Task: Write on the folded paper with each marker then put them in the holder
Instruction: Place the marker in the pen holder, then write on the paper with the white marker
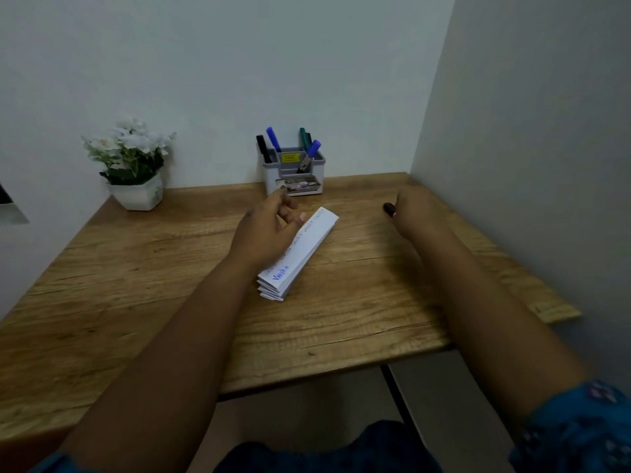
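Standing in the holder (294,172): 5 markers; right fingers (404,208) grip a black marker (389,209).

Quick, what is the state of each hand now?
Left hand: open, fingers loosely curled over the folded paper.
Right hand: closed around a black marker.

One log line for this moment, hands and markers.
left hand: open over folded paper | right hand: grips black marker | holder: several markers already in

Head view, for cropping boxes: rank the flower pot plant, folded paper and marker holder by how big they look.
1. Flower pot plant, largest.
2. Folded paper, partly hidden by the left hand.
3. Marker holder, close to the paper; it stands farther back, so true size is unsure.
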